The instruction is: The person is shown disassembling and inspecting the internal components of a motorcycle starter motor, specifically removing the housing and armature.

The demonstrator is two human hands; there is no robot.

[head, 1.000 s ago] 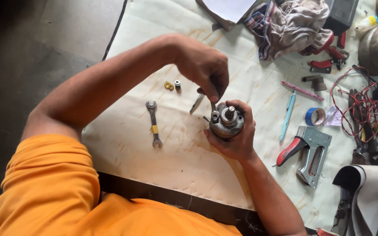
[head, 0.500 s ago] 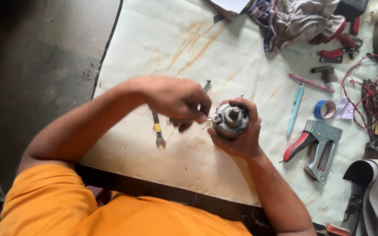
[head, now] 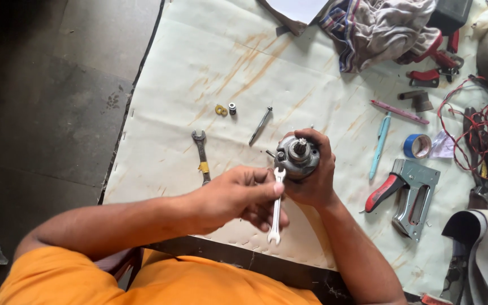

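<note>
Now gripping a small wrench (head: 277, 206), the left hand (head: 238, 197) has brought its upper end against the motor (head: 296, 158) clasped in the right hand (head: 312, 178).

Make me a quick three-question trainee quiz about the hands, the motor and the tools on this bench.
1. True or false: the left hand holds a small open-ended spanner with its upper end at the small round motor.
2. Which hand grips the motor? A) left B) right C) neither
3. Fill in: the second spanner, lying on the pale sheet, has a ______ band on its handle.

Key: 1 true. 2 B, the right hand. 3 yellow.
</note>
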